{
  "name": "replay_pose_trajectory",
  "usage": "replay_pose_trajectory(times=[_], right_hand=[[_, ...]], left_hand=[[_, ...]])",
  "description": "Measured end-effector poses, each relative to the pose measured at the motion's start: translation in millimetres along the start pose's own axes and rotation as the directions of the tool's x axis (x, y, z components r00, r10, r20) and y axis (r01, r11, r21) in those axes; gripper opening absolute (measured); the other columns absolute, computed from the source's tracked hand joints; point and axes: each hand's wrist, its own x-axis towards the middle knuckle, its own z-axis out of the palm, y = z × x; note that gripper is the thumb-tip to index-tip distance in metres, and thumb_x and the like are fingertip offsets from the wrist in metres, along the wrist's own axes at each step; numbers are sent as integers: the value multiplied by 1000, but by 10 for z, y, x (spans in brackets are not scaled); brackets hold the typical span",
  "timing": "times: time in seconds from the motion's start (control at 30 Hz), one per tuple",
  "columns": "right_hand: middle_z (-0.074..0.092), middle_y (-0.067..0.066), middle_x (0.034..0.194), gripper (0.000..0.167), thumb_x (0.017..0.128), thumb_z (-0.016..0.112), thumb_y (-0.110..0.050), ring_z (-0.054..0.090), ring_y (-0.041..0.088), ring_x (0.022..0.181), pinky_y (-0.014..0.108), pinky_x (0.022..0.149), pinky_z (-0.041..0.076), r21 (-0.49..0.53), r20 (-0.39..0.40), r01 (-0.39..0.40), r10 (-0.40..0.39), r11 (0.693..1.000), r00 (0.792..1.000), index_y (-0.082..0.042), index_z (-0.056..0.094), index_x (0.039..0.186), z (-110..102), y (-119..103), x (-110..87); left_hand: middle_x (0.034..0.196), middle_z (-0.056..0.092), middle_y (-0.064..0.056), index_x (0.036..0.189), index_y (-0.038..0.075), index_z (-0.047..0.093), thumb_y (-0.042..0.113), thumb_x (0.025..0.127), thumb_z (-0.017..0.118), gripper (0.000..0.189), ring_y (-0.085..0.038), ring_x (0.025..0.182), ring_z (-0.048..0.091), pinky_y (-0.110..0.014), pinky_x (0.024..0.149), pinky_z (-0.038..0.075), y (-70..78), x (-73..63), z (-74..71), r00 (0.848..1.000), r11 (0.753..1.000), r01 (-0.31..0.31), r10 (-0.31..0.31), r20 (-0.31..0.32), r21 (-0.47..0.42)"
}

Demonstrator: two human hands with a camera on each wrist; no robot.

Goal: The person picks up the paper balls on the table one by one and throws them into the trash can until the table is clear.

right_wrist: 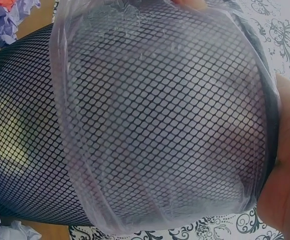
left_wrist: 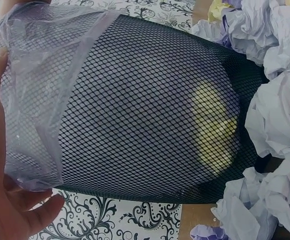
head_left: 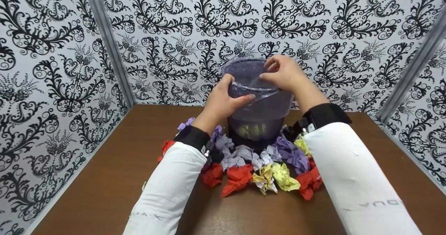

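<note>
A dark mesh wastebasket (head_left: 251, 128) stands upright, with a thin, clear lilac-tinted bin liner (head_left: 268, 104) folded down over its rim. Yellow crumpled paper (left_wrist: 212, 130) shows through the mesh near its bottom. My left hand (head_left: 223, 97) grips the liner at the left of the rim, a finger bent over the edge and the thumb against the outside. At the right of the rim, my right hand (head_left: 284, 73) holds the liner with fingers and thumb bent over into the opening. In the right wrist view, most of that hand's fingers are hidden behind the basket.
Crumpled paper balls ring the basket's base: red (head_left: 238, 179), yellow (head_left: 284, 177), purple (head_left: 292, 155) and white or grey (head_left: 240, 156). The brown table (head_left: 115, 172) meets patterned walls (head_left: 167, 54) at the back and sides.
</note>
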Motion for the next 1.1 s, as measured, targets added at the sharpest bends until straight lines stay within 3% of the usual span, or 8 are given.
replay_pose_trajectory(times=[0.17, 0.3, 0.53, 0.73, 0.87, 0.93, 1.0, 1.1], right_hand=[[64, 12, 136, 50, 94, 73, -40, 63, 27, 121, 46, 106, 53, 99, -63, 28, -22, 995, 998, -12, 58, 132, -3, 29, -24], [66, 10, 131, 49, 93, 73, -43, 64, 24, 117, 43, 104, 54, 149, -93, 70, -57, 986, 994, -12, 60, 129, 11, 41, -71], [65, 11, 132, 51, 93, 73, -45, 64, 25, 120, 46, 106, 54, 196, -117, 209, -189, 958, 975, -9, 61, 127, 0, 60, -257], [62, 9, 134, 53, 93, 73, -44, 62, 28, 118, 55, 103, 53, 166, -134, 319, -299, 933, 945, -12, 59, 133, -25, 199, -574], [60, 11, 138, 48, 93, 75, -27, 59, 30, 124, 61, 107, 50, 142, -166, 446, -423, 884, 891, -12, 58, 136, -54, 344, -829], [60, 9, 142, 47, 92, 76, -18, 57, 26, 130, 61, 110, 47, 115, -173, 494, -472, 862, 864, -11, 59, 135, -75, 437, -965], [60, 5, 144, 46, 90, 77, -15, 53, 16, 135, 56, 113, 47, 59, -166, 511, -497, 857, 852, -11, 61, 133, -103, 548, -1110], [59, 3, 148, 44, 88, 79, -17, 49, -2, 134, 34, 113, 46, -47, -136, 485, -487, 873, 863, -13, 64, 130, -140, 747, -1352]], left_hand=[[114, 65, 5, 116, 27, 52, 66, 67, 87, 71, -15, 104, 66, -37, 91, 59, 17, 0, -25, 998, 995, 30, -26, 49, -100], [116, 64, 4, 116, 28, 51, 63, 67, 89, 71, -15, 106, 66, -38, 92, 60, 17, -11, -34, 997, 991, 60, -52, 63, -123], [116, 65, 3, 118, 26, 51, 57, 69, 91, 70, -15, 106, 67, -37, 92, 60, 45, 3, -55, 995, 986, 65, -53, 85, -151], [118, 64, 1, 118, 26, 50, 53, 71, 91, 68, -16, 106, 68, -37, 89, 62, 62, 19, -48, 992, 982, 81, -63, 109, -171], [116, 64, 0, 116, 25, 49, 52, 71, 91, 68, -16, 105, 69, -36, 88, 62, 55, 17, -48, 991, 981, 90, -72, 108, -174], [114, 65, 1, 115, 26, 49, 55, 70, 90, 68, -16, 103, 68, -35, 88, 61, 49, 15, -52, 993, 987, 84, -71, 96, -135], [112, 66, 2, 114, 26, 48, 58, 70, 89, 69, -15, 102, 68, -35, 88, 61, 45, 12, -54, 994, 992, 77, -69, 84, -97], [111, 67, 4, 115, 28, 49, 62, 69, 88, 70, -15, 101, 67, -35, 88, 60, 42, 3, -55, 995, 996, 75, -71, 72, -57]])
